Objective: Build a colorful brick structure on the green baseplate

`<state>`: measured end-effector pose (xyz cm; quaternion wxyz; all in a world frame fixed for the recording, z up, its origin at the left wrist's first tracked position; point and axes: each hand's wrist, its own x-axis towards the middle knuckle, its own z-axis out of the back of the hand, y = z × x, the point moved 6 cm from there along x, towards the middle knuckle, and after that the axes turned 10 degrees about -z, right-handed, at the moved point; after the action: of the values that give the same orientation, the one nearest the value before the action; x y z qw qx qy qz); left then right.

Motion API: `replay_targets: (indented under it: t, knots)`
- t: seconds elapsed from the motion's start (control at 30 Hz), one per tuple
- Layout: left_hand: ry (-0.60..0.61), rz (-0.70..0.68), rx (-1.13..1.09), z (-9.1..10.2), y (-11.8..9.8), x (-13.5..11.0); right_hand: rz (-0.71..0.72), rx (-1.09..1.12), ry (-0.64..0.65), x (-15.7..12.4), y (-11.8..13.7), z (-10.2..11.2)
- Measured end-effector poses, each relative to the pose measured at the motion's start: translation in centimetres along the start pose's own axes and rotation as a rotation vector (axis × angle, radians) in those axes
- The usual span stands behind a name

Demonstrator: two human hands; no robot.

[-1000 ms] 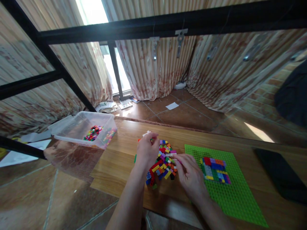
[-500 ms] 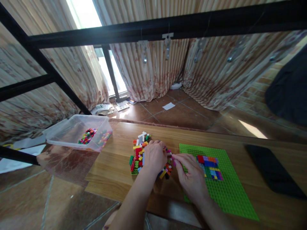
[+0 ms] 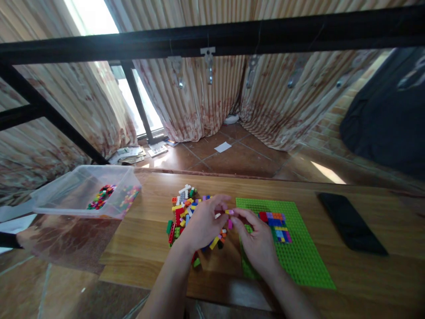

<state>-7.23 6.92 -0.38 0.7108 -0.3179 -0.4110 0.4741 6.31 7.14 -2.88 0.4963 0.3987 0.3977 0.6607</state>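
My left hand (image 3: 207,223) is over the right side of a heap of loose toy building bricks (image 3: 181,215), its fingers curled and its fingertips closed at a small yellow brick (image 3: 227,212). Opposite it, my right hand (image 3: 260,239) pinches a small pink brick (image 3: 231,212) that meets the yellow one; whether they are joined I cannot tell. A magenta brick (image 3: 230,223) shows just below, between the two hands. Right of the heap lies a green baseplate (image 3: 299,261), partly under my right hand. On it sits a multicoloured block of bricks (image 3: 277,226).
A clear plastic box (image 3: 59,199) with more bricks inside stands at the left. On the wooden table (image 3: 133,248), a black phone-like slab (image 3: 352,223) lies at the right. A dark metal bar (image 3: 232,40) crosses above, before striped curtains (image 3: 199,97).
My hands have come together at the fingertips, and my left hand has lifted from the heap, showing small yellow and pink bricks. The view has shifted to the right.
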Motion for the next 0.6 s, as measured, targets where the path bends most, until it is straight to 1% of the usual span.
replay_targets:
  t: [0.13, 0.27, 0.43, 0.5, 0.57, 0.6]
  knots:
    - [0.027, -0.017, -0.114, -0.4, -0.7, 0.0, -0.091, 0.110, 0.040, 0.1, -0.3, 0.2]
    - [0.035, -0.060, -0.160, -0.5, -1.4, 0.1, -0.127, 0.187, 0.042, 0.1, -0.3, 0.5]
    - [0.089, -0.074, -0.215, -1.0, -1.9, 0.1, -0.202, 0.364, 0.035, -0.1, -0.4, 0.8]
    - [0.100, -0.070, -0.220, -1.2, -1.9, 0.1, -0.220, 0.393, -0.009, 0.0, -0.7, 1.8]
    - [0.087, -0.052, -0.181, -1.2, -1.8, 0.1, -0.239, 0.405, -0.104, 0.3, -1.2, 3.7]
    - [0.076, -0.036, -0.150, -1.2, -1.6, 0.1, -0.253, 0.411, -0.172, 0.5, -1.6, 5.1]
